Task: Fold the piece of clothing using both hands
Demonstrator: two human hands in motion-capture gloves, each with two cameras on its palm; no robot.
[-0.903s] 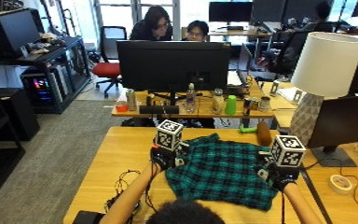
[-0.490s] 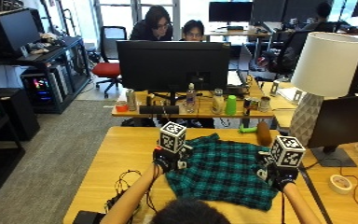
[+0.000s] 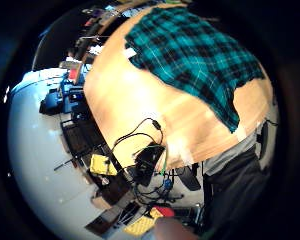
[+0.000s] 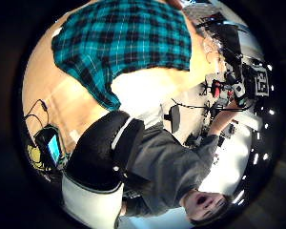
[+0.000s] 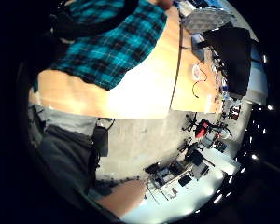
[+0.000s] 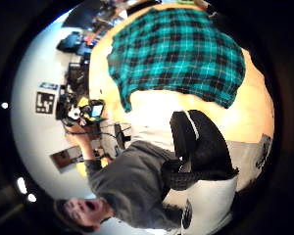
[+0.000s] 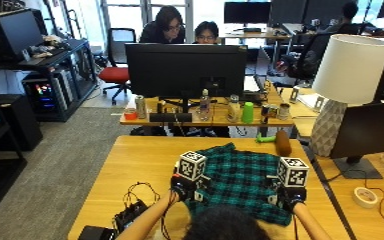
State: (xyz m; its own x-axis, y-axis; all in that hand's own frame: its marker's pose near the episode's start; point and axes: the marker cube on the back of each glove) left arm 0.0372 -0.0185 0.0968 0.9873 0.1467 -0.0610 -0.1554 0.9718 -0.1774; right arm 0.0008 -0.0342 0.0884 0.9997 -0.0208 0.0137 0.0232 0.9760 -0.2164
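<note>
Seemingly poised at the near left and right edges of the green plaid shirt spread on the table, the left hand and right hand, fingers hidden, should lift both sides evenly.

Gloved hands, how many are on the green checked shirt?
2. The left hand is at the shirt's left edge, the right hand at its right edge. Their fingers are hidden.
</note>
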